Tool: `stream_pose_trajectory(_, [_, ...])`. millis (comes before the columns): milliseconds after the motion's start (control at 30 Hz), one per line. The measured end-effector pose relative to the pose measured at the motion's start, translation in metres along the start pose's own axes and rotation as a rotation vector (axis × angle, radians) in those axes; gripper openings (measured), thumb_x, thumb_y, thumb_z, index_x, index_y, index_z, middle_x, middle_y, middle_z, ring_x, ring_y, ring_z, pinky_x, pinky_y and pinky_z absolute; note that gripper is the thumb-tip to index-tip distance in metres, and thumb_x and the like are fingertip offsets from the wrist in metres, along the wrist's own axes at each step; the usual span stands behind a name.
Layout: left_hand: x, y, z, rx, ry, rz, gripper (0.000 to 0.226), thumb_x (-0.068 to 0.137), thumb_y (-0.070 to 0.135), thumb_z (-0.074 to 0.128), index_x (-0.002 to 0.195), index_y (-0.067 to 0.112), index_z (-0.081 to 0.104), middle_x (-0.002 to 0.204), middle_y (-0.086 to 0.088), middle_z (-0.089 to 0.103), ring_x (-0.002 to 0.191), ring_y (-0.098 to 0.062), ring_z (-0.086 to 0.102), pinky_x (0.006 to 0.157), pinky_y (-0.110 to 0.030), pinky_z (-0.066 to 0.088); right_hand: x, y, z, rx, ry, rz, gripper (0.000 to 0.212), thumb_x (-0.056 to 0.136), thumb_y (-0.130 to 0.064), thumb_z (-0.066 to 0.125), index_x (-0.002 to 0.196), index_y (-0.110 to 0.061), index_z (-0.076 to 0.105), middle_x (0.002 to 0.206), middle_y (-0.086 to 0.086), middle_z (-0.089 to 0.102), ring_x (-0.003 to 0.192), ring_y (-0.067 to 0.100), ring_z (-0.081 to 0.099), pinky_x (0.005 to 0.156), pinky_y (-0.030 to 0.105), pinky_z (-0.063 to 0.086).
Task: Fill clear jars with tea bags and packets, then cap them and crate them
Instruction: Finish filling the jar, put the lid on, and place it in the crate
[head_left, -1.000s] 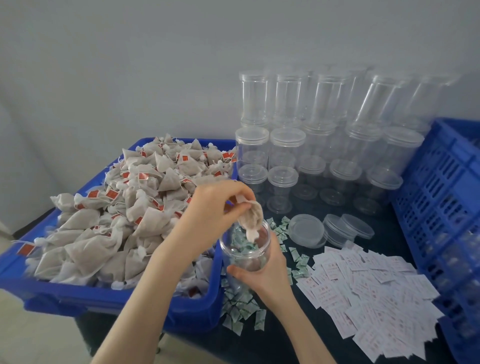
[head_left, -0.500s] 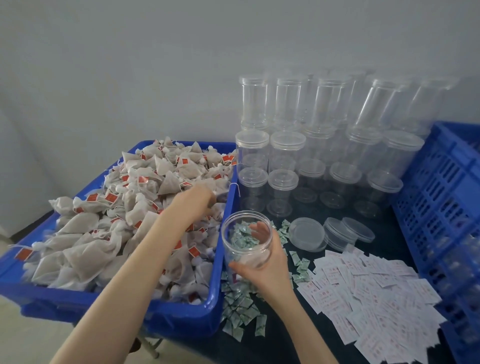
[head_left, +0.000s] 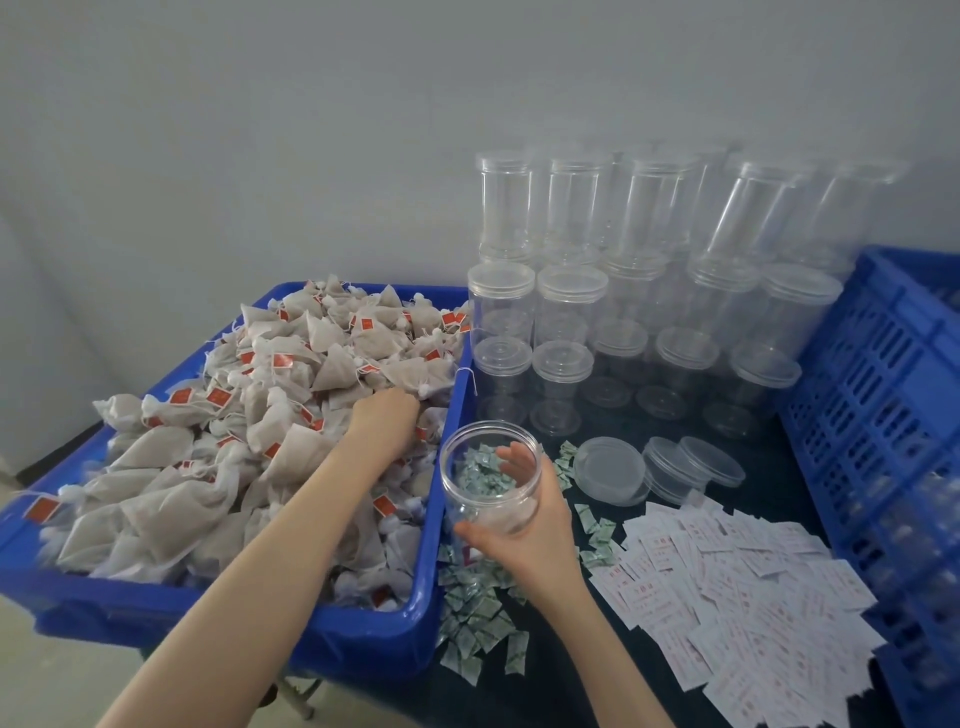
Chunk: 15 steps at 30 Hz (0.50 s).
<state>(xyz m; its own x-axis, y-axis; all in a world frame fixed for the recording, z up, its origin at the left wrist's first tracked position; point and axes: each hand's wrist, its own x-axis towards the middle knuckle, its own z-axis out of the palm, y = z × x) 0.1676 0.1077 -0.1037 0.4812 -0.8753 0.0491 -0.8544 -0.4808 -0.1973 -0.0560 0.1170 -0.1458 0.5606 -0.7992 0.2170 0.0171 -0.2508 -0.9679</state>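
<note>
I've got the table in front of me, dark cloth. Biggest thing on it is the blue bin on the left, heaped with tea bags. At the right edge stands the blue crate; I can't make out anything clearly inside it from here, too blurred.

Along the wall, stacked empty jars, capped and clear, lots of them, all unfilled. In front, a spread of white packets, a scatter of small green packets, and three loose lids lying just beside them.

Now the jar I'm working on: open, tilted toward me, held just beside the bin's right wall. My right hand wraps it from below, fingers curled round the far side, thumb across the front. It looks nearly empty, so filling has barely begun on this one.

My left hand is down in the tea bags, fingers buried, so I can't tell whether they've closed on a bag.

My read: early days. Filling, capping and crating are all ahead.
</note>
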Motion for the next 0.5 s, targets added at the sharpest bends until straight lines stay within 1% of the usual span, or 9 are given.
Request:
stream_pose_trajectory(67, [-0.0003, -0.0047, -0.0029, -0.147, 0.044, -0.027, 0.014, 0.090, 0.009, 0.056, 0.100, 0.017, 0.062, 0.105, -0.007, 0.064, 0.090, -0.023, 0.062, 0.068, -0.030, 0.047, 0.0002, 0.0009, -0.0003, 0.003, -0.010, 0.009, 0.083, 0.053, -0.027, 0.095, 0.122, -0.039, 0.049, 0.126, -0.015, 0.058, 0.119, -0.005, 0.053, 0.092, 0.006, 0.042])
stream_pose_trajectory(133, [-0.0012, -0.0078, -0.0059, -0.183, 0.057, -0.047, 0.019, 0.089, 0.003, 0.057, 0.102, 0.017, 0.060, 0.105, -0.009, 0.064, 0.089, -0.025, 0.063, 0.068, -0.030, 0.048, 0.0004, 0.0015, -0.0004, 0.007, -0.013, 0.017, 0.083, 0.054, -0.024, 0.096, 0.121, -0.039, 0.049, 0.126, -0.014, 0.058, 0.117, -0.006, 0.053, 0.091, 0.004, 0.042])
stream_pose_trajectory(200, [-0.0031, -0.0070, -0.0060, -0.088, 0.002, -0.030, 0.028, 0.090, 0.003, 0.056, 0.114, 0.018, 0.060, 0.114, -0.007, 0.062, 0.100, -0.025, 0.062, 0.071, -0.031, 0.046, 0.0001, 0.0018, 0.0002, 0.011, -0.012, 0.023, 0.083, 0.055, -0.022, 0.096, 0.121, -0.039, 0.049, 0.126, -0.014, 0.058, 0.116, -0.008, 0.053, 0.089, 0.003, 0.041])
stream_pose_trajectory(267, [-0.0051, -0.0050, -0.0031, 0.026, -0.028, -0.021, 0.034, 0.091, 0.004, 0.055, 0.123, 0.017, 0.060, 0.124, -0.006, 0.059, 0.111, -0.025, 0.059, 0.078, -0.033, 0.048, -0.0012, 0.0011, 0.0014, 0.013, -0.010, 0.019, 0.084, 0.054, -0.025, 0.095, 0.121, -0.040, 0.049, 0.126, -0.015, 0.057, 0.117, -0.009, 0.052, 0.090, 0.003, 0.041])
stream_pose_trajectory(367, [-0.0034, -0.0038, 0.0004, 0.077, 0.006, -0.040, 0.032, 0.091, 0.003, 0.054, 0.121, 0.012, 0.062, 0.125, -0.008, 0.059, 0.114, -0.025, 0.059, 0.083, -0.033, 0.049, -0.0031, 0.0007, 0.0027, 0.012, -0.011, 0.024, 0.085, 0.051, -0.031, 0.092, 0.124, -0.038, 0.048, 0.127, -0.016, 0.057, 0.117, -0.009, 0.052, 0.091, 0.003, 0.041])
stream_pose_trajectory(433, [-0.0044, -0.0040, 0.0001, 0.104, 0.034, -0.048, 0.029, 0.093, 0.004, 0.051, 0.118, 0.010, 0.064, 0.123, -0.009, 0.060, 0.114, -0.025, 0.058, 0.085, -0.033, 0.049, -0.0040, 0.0008, 0.0027, 0.017, -0.014, 0.030, 0.086, 0.051, -0.030, 0.092, 0.124, -0.037, 0.048, 0.128, -0.015, 0.057, 0.116, -0.008, 0.053, 0.091, 0.003, 0.041])
stream_pose_trajectory(500, [-0.0057, -0.0066, -0.0003, 0.098, 0.069, -0.042, 0.028, 0.093, 0.008, 0.051, 0.118, 0.012, 0.064, 0.123, -0.008, 0.059, 0.117, -0.025, 0.054, 0.087, -0.033, 0.048, -0.0042, 0.0010, 0.0020, 0.014, -0.020, 0.032, 0.086, 0.052, -0.027, 0.093, 0.124, -0.036, 0.048, 0.128, -0.014, 0.057, 0.116, -0.009, 0.053, 0.090, 0.003, 0.041])
